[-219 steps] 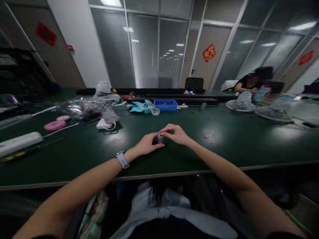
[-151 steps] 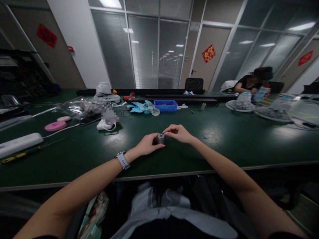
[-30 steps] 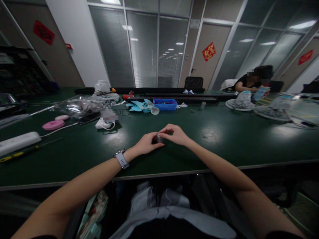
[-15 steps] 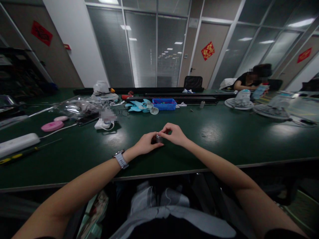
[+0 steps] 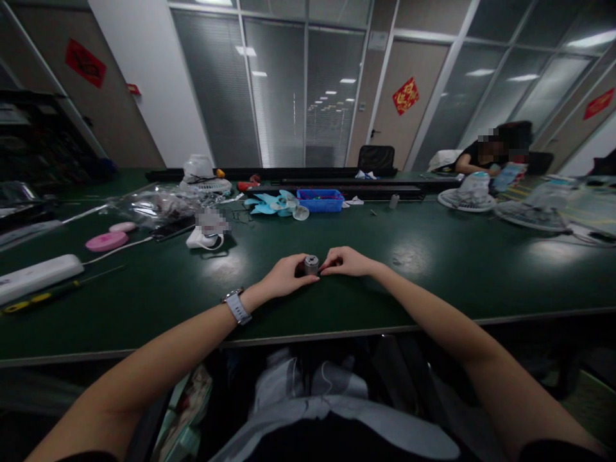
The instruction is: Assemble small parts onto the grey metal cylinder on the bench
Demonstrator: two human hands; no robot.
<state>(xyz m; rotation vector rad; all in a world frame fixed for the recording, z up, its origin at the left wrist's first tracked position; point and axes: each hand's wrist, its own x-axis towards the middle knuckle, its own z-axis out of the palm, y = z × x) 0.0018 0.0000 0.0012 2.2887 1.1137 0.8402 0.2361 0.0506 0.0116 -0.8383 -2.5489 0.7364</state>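
Observation:
A small metal cylinder point(image 5: 312, 265) stands on the green table point(image 5: 356, 308), its round top with a dark centre facing up. My left hand point(image 5: 285, 276) holds it from the left, thumb in front and fingers behind. Just right of the cylinder is my right hand point(image 5: 349, 262), thumb and index fingertips pressed together. Whatever may be between those fingertips is too small to make out. A watch with a grey strap point(image 5: 237, 307) is on my left wrist.
Further back sit a blue basket point(image 5: 319, 204), light-blue fan blades point(image 5: 273, 204) and a white device point(image 5: 205, 237). At left lie a power strip point(image 5: 41, 276), a screwdriver point(image 5: 41, 299) and a pink disc point(image 5: 106, 241). Fan parts point(image 5: 466, 196) and a person point(image 5: 486, 154) are at back right.
My right hand has moved off the cylinder's top to its right side, uncovering the top. My left hand keeps its hold. The whole view has shifted slightly.

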